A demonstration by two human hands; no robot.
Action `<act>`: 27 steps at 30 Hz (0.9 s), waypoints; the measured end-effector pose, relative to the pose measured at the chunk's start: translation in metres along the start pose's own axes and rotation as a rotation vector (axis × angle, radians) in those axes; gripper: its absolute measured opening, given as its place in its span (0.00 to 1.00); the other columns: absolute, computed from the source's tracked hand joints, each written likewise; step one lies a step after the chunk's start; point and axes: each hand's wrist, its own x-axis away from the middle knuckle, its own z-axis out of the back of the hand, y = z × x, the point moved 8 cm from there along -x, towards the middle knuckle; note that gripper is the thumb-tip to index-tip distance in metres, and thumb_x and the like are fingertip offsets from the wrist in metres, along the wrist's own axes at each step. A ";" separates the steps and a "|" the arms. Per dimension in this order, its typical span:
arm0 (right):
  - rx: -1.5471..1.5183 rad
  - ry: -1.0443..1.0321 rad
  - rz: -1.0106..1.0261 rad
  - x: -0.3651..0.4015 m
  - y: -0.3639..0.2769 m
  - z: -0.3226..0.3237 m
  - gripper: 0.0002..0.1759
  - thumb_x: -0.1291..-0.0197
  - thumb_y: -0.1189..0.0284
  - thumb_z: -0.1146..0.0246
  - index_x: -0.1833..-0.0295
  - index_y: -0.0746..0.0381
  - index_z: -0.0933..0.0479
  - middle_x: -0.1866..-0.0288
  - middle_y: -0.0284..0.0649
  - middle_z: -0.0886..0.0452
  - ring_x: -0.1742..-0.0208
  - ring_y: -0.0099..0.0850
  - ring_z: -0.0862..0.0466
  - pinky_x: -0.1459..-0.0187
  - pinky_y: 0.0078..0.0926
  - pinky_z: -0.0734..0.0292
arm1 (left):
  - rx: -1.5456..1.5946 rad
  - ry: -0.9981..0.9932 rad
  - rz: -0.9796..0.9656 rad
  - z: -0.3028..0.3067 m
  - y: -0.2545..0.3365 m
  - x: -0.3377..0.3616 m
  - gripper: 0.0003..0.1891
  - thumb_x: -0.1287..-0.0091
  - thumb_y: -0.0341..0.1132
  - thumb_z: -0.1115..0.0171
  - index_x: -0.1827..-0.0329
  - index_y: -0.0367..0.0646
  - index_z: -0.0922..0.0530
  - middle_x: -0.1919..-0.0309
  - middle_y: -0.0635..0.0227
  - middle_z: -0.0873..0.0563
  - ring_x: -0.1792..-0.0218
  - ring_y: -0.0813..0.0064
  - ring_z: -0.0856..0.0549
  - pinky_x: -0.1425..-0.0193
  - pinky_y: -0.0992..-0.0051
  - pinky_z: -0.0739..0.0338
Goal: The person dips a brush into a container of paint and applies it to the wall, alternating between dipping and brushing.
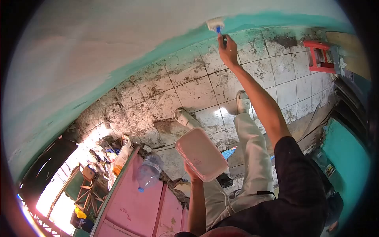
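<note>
Bottle (150, 172), blue-capped, is noted lower left, contents undetermined. Lower centre, a tub (201, 154), pale inside, contents unconfirmed, is gripped by the left hand (192, 173). Upper centre, a brush (215, 24) is gripped by the right hand (229, 51) at the wall (118, 35); brushing is judged under way, steady pressure called for.

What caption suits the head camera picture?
Right hand: blue-and-white brush at green-and-white wall; left hand: pale rectangular plastic tub.

Head-worn camera; looks forward and steeply down past the hands (228, 50).
</note>
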 end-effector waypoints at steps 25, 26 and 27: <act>-0.015 0.023 0.218 -0.019 -0.077 0.068 0.21 0.22 0.59 0.50 0.64 0.64 0.30 0.86 0.38 0.32 0.88 0.29 0.33 0.83 0.29 0.40 | 0.169 0.054 0.143 -0.023 -0.009 -0.019 0.23 0.20 0.47 0.57 0.32 0.41 0.31 0.45 0.64 0.20 0.48 0.68 0.18 0.47 0.66 0.18; -0.021 -0.019 0.191 -0.025 -0.065 0.056 0.22 0.21 0.57 0.52 0.64 0.64 0.31 0.86 0.37 0.34 0.88 0.30 0.33 0.82 0.30 0.39 | 0.144 0.048 0.118 -0.020 -0.011 -0.020 0.23 0.20 0.47 0.57 0.32 0.41 0.30 0.45 0.64 0.20 0.48 0.67 0.18 0.47 0.66 0.18; -0.024 -0.059 0.169 -0.037 -0.051 0.044 0.24 0.21 0.55 0.54 0.65 0.63 0.31 0.87 0.36 0.36 0.88 0.31 0.34 0.82 0.31 0.39 | 0.121 0.037 0.093 -0.019 -0.013 -0.020 0.23 0.20 0.48 0.57 0.33 0.41 0.30 0.45 0.64 0.20 0.48 0.67 0.18 0.46 0.65 0.18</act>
